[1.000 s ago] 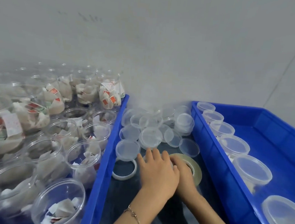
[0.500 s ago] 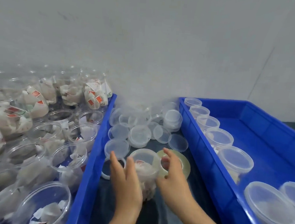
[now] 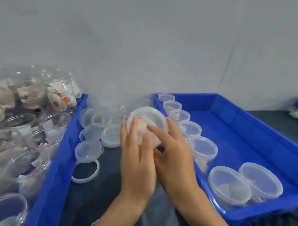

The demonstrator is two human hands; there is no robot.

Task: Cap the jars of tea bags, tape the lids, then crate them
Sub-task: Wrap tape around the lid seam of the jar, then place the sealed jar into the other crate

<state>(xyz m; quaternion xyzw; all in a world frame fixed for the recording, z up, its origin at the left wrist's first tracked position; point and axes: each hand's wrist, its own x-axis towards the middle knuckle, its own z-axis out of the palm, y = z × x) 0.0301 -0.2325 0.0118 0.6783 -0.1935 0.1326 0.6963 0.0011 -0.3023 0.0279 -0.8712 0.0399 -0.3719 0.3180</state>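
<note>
Capped jar (image 3: 146, 125) between left hand (image 3: 138, 158), right hand (image 3: 174, 157)

My forearms come up bare from the bottom of the frame, no sleeves, with a thin chain bracelet (image 3: 95, 222) on my left wrist.

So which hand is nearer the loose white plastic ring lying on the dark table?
Left hand: white plastic ring lies just beside it; right hand is farther, beyond the left.
</note>
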